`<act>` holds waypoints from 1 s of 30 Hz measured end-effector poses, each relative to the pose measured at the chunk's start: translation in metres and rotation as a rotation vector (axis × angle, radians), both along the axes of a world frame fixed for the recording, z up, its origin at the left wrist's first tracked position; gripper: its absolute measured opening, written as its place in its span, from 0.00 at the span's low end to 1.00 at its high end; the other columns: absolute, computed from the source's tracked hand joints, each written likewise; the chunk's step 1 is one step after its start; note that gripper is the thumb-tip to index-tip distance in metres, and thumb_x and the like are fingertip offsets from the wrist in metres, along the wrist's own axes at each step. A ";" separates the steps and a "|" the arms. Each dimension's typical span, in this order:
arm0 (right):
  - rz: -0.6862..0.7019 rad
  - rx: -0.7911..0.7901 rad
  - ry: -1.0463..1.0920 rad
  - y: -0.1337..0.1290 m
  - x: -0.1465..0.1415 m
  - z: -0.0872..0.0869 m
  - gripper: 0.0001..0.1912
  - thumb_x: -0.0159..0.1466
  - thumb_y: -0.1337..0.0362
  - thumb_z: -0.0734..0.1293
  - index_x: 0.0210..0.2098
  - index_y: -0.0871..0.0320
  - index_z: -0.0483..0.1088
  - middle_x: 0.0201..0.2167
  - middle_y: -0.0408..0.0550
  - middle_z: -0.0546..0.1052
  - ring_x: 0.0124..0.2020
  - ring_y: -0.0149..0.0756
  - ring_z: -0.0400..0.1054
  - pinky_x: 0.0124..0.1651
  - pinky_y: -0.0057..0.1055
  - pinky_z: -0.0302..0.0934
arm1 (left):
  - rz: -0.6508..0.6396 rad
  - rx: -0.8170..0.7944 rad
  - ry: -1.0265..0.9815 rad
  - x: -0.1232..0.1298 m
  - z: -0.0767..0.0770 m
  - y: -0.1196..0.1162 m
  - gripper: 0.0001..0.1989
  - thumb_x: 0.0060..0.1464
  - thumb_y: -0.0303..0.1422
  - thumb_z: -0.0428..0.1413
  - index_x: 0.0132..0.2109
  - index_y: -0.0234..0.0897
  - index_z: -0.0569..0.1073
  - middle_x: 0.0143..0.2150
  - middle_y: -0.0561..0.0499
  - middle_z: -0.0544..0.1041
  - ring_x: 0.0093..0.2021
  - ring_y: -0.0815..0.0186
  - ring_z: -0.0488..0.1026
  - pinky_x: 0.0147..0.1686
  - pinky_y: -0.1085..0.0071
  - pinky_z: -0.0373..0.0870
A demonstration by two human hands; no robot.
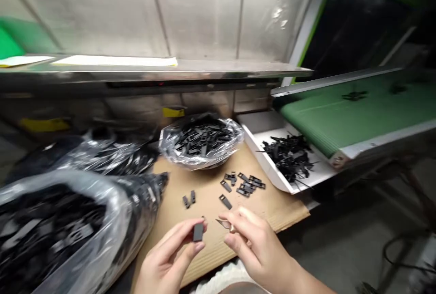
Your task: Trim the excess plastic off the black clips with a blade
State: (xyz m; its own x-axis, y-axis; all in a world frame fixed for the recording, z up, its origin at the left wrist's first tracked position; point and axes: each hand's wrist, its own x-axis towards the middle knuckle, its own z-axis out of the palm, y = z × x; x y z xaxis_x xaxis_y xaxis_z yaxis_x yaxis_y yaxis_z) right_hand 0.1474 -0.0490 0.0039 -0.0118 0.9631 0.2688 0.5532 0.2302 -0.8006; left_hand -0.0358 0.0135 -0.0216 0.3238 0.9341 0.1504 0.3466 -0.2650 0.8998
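Between thumb and fingers, my left hand [166, 257] pinches a small black plastic part [198, 232], its flat face toward me. My right hand [255, 239] is closed around a small craft knife [224, 224], whose pointed blade is directed left at the part without touching it. Just beyond the knife a single black plastic clip [225, 201] with a square hole lies on the cardboard [204, 194]. Further off is a loose group of similar clips [247, 185]. Two more small black pieces [189, 198] lie above my left hand.
A plastic-lined bowl [200, 160] of black clips stands at the back. Large bags [119, 203] full of black parts crowd the left. At right, a white tray [265, 162] holds a tangle of black scraps beneath the end of a green conveyor belt [340, 117]. A metal shelf [204, 74] crosses behind.
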 end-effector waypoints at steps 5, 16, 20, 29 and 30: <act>0.088 0.124 -0.147 0.008 -0.016 0.000 0.15 0.65 0.64 0.55 0.45 0.58 0.69 0.28 0.51 0.72 0.29 0.39 0.65 0.32 0.32 0.59 | 0.144 0.099 -0.029 -0.001 0.015 -0.009 0.13 0.42 0.43 0.59 0.35 0.43 0.79 0.35 0.51 0.80 0.34 0.61 0.77 0.34 0.72 0.75; 0.026 0.220 -0.234 0.024 -0.013 -0.004 0.13 0.65 0.67 0.55 0.35 0.61 0.71 0.23 0.47 0.68 0.24 0.32 0.61 0.27 0.28 0.53 | 0.062 0.185 -0.083 0.001 0.021 -0.002 0.12 0.45 0.29 0.60 0.38 0.47 0.78 0.35 0.56 0.80 0.34 0.68 0.77 0.36 0.81 0.72; -0.133 0.221 -0.129 0.030 0.005 -0.005 0.11 0.65 0.69 0.57 0.36 0.61 0.70 0.26 0.49 0.72 0.28 0.33 0.64 0.31 0.28 0.56 | 0.015 0.156 -0.061 0.001 0.020 -0.003 0.11 0.45 0.29 0.59 0.38 0.47 0.78 0.34 0.56 0.80 0.34 0.68 0.77 0.36 0.80 0.73; 0.042 -0.029 0.136 0.023 -0.008 -0.002 0.13 0.66 0.66 0.55 0.26 0.59 0.65 0.22 0.42 0.67 0.23 0.27 0.61 0.28 0.24 0.55 | -0.041 0.238 -0.040 0.006 0.019 -0.002 0.16 0.48 0.25 0.57 0.43 0.49 0.75 0.40 0.58 0.79 0.40 0.71 0.76 0.41 0.83 0.70; 0.042 -0.023 0.112 0.024 -0.010 -0.003 0.13 0.65 0.65 0.56 0.26 0.59 0.65 0.21 0.42 0.67 0.23 0.28 0.61 0.28 0.24 0.54 | -0.051 0.265 -0.047 0.006 0.019 -0.002 0.16 0.48 0.24 0.57 0.43 0.49 0.75 0.40 0.59 0.79 0.40 0.72 0.75 0.41 0.84 0.70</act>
State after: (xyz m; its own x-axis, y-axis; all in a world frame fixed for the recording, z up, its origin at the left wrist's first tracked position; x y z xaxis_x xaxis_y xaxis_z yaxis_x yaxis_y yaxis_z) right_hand 0.1372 -0.0252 0.0011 -0.0236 0.9684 0.2484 0.4503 0.2321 -0.8622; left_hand -0.0296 0.0117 -0.0025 0.3563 0.8429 0.4032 0.2867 -0.5093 0.8114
